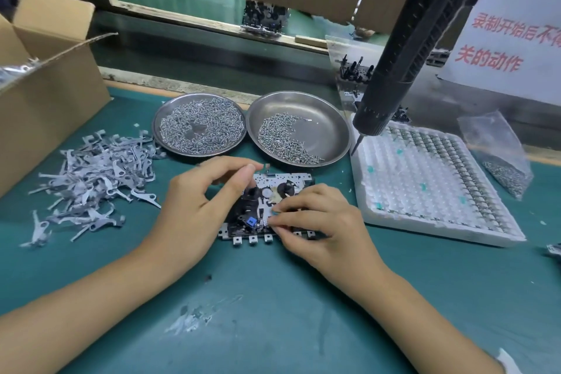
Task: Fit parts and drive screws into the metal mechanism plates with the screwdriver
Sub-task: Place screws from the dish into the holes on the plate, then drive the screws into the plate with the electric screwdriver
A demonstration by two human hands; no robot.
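Clearly we judge the mechanism plate on the green mat stiff, light and sharp-edged; our left hand steadies it with curled fingers, right hand pinching a small part.

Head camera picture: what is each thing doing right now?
Mechanism plate: flat on mat, both hands on it.
Left hand: fingers on plate's far edge.
Right hand: pinching a small part.
Electric screwdriver: hanging, unheld.
Left dish: full of screws.
Right dish: partly filled.
Cardboard box: open.
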